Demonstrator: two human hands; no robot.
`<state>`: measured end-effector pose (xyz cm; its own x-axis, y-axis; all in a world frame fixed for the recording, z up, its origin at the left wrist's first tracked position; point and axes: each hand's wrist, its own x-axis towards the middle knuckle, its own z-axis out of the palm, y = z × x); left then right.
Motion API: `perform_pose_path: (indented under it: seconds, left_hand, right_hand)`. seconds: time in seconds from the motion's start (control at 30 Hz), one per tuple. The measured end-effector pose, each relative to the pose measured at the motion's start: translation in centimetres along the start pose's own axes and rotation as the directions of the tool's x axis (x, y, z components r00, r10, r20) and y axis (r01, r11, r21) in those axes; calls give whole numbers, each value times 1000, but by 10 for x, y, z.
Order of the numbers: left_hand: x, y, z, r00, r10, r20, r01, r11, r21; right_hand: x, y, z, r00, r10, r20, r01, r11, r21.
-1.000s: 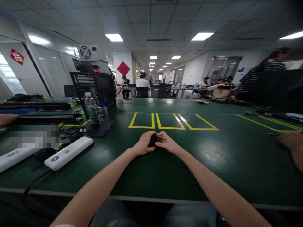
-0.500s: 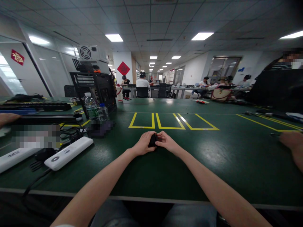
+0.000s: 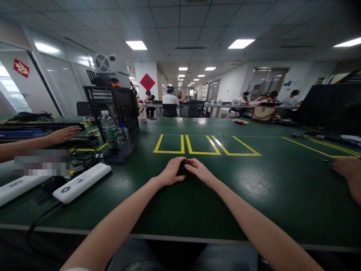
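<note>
Centrally, on or just above the green desk (image 3: 197, 210): one small black object (image 3: 182, 169), near side of the yellow tape (image 3: 204, 153). Left hand (image 3: 170, 172): fingers curled around its left side. Right hand (image 3: 198, 169): fingers pinching its right edge. Leftward: white power strip (image 3: 81, 183), water bottle (image 3: 108, 126).
</note>
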<state>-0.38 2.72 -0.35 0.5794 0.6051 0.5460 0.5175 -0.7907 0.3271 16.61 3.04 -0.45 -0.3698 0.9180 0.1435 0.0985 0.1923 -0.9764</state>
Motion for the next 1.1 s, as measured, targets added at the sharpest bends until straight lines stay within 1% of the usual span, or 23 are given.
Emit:
perform_pose_path:
  seconds: [0.13, 0.2, 0.33, 0.43, 0.53, 0.6, 0.63, 0.73, 0.8, 0.93, 1.1]
  left_hand:
    - [0, 0, 0, 1000, -8, 5, 9, 1000, -6]
    - [0, 1, -1, 1000, -13, -1, 13, 1000, -9]
    - [0, 3, -2, 1000, -4, 1, 4, 1000, -11]
    - [0, 2, -2, 1000, 8, 2, -8, 1000, -5]
    - [0, -1, 1, 1000, 4, -14, -4, 1000, 1]
    - [0, -2, 2, 1000, 0, -18, 0, 1000, 2]
    - [0, -2, 3, 1000, -2, -17, 2, 1000, 2]
    - [0, -1, 2, 1000, -8, -11, 8, 1000, 1]
    - [0, 0, 1, 1000, -10, -11, 10, 1000, -1]
    - [1, 1, 0, 1000, -6, -5, 6, 1000, -6]
    - [1, 0, 0, 1000, -9, -2, 9, 1000, -4]
  right_hand:
    - [-5, -6, -3, 993, -73, 92, 74, 997, -9]
    - [-7, -7, -5, 989, -99, 105, 101, 995, -12]
    - [-5, -5, -3, 995, -90, 40, 91, 995, -43]
    - [0, 1, 0, 997, -77, -3, 77, 997, -1]
    - [4, 6, 1, 1000, -13, -25, 15, 998, 65]
    - [4, 5, 0, 1000, 18, -14, -16, 997, 75]
    - [3, 3, -1, 1000, 8, 5, -8, 998, 61]
    - [-3, -4, -3, 993, -93, 77, 92, 996, 8]
    - [-6, -9, -4, 987, -129, 92, 130, 991, -7]
    - [-7, -10, -1, 995, -98, 33, 99, 994, -43]
    - [0, -2, 2, 999, -46, -21, 45, 999, -8]
